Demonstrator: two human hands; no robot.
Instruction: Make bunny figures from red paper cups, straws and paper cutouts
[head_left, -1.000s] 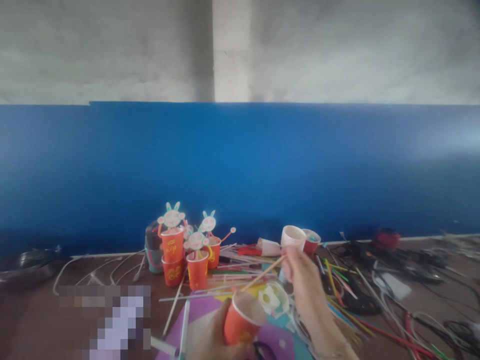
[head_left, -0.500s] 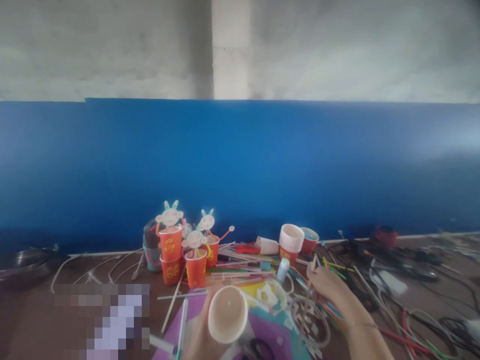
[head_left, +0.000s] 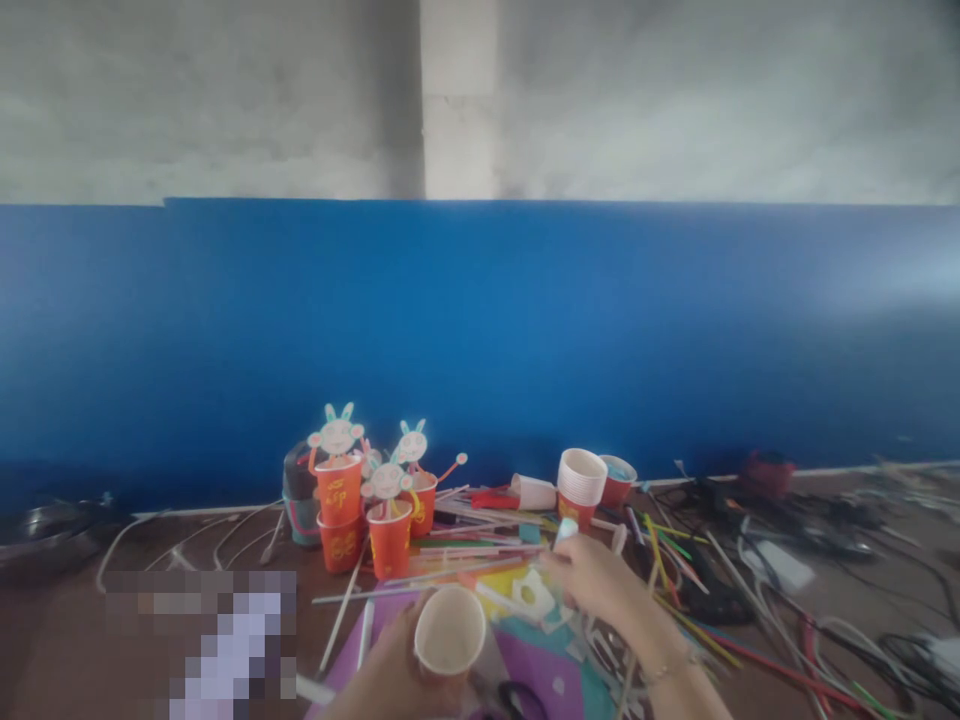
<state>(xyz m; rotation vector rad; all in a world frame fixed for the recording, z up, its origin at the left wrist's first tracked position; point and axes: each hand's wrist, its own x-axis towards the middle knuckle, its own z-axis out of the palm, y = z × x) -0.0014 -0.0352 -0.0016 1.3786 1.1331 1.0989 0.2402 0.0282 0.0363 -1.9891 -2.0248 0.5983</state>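
My left hand [head_left: 394, 650] is wrapped round a paper cup [head_left: 450, 632], its white inside facing me. My right hand [head_left: 589, 578] has its fingers closed about a small white glue stick [head_left: 566, 530], whose pale top shows above them. Beneath both hands lie purple sheets [head_left: 544, 660] and a yellow one. Dark scissor handles [head_left: 521, 698] are just right of the cup. White paper scraps [head_left: 531, 598] lie left of my right hand, and a clear round tape-like ring [head_left: 600, 650] is partly hidden under that forearm.
Orange paper cups [head_left: 390, 540] with paper rabbit figures [head_left: 388, 478] stand at left. A nested cup stack [head_left: 582, 480] is behind my right hand, beside another cup [head_left: 618, 480]. Loose sticks [head_left: 480, 550] spread across the middle. Cables and a white power block [head_left: 780, 568] lie at right.
My right hand has moved left and toward me, from the sticks beside the cup stack to the glue stick. The cup in my left hand has shifted slightly left and tilted more upright.
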